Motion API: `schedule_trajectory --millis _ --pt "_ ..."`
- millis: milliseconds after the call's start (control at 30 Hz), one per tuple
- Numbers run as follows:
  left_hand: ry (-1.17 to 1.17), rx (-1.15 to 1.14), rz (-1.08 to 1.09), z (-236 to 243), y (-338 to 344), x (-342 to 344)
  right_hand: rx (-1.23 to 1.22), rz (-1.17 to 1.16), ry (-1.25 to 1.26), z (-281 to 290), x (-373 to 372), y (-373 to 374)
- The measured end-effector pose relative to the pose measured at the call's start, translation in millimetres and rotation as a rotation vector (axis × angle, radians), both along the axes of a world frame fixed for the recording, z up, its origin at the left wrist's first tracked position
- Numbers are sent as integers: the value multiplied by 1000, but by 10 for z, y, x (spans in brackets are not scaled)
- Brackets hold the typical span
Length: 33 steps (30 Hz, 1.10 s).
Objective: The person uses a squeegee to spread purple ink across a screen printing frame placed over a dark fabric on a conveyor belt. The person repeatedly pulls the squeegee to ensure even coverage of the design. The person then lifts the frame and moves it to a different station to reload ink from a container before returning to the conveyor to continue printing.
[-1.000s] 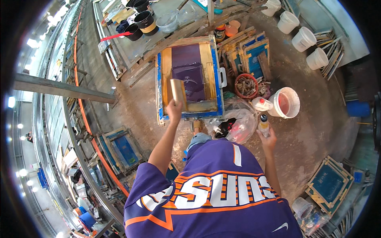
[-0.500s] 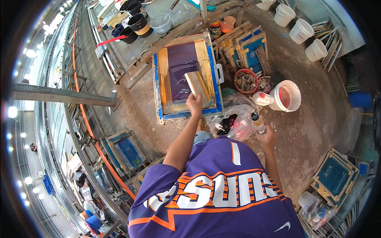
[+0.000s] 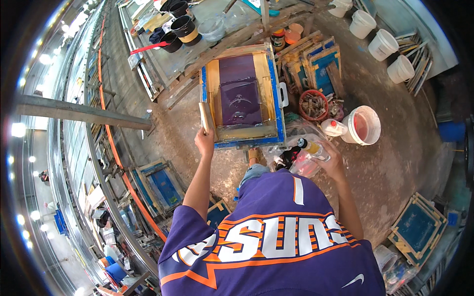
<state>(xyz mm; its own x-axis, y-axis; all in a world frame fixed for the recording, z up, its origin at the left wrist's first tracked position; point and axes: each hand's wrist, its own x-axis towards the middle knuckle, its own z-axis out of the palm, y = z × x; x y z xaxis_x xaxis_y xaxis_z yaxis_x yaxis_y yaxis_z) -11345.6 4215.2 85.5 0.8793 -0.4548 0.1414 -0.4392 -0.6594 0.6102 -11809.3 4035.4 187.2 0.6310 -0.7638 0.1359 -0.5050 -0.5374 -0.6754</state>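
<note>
Left hand: our left hand (image 3: pixel 204 141) is closed around a wooden squeegee (image 3: pixel 206 117), held upright at the frame's left edge.
Right hand: our right hand (image 3: pixel 330 160) grips a small bottle (image 3: pixel 312 147) with a dark cap, tilted, low on our right.
Frame: the screen frame (image 3: pixel 243 97) lies flat before us, blue-edged with wooden sides, its mesh covered in purple ink.
Squeegee position: touching the frame's left rail, beside the inked area.
Bucket: a white bucket (image 3: pixel 364 125) of pinkish paint stands just right of the bottle.
Nearby: spare frames (image 3: pixel 316 64) are stacked right of the screen; black pots (image 3: pixel 181 25) sit on the bench beyond.
</note>
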Motion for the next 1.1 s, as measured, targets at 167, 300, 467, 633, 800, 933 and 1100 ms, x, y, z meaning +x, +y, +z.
schedule_trajectory --millis 167,300,467,633,800,933,1100 --pt "57 -222 -147 -121 -497 -621 47 41 -30 141 82 -95" --pt "277 -323 -75 -108 -1182 -1111 7 84 -32 251 193 -114" --pt "323 -312 -44 -240 -1523 -1476 -20 47 -4 253 193 -93" --pt "338 -287 -159 -336 -1130 -1517 -23 4 -9 110 17 -13" --pt "146 -245 -128 -290 -593 -706 51 49 25 -5 -25 -3" --pt "58 -117 -56 83 -289 -176 -39 112 119 -34 51 -134" --pt "15 -84 -76 -45 -172 -191 34 197 199 169 319 -339"
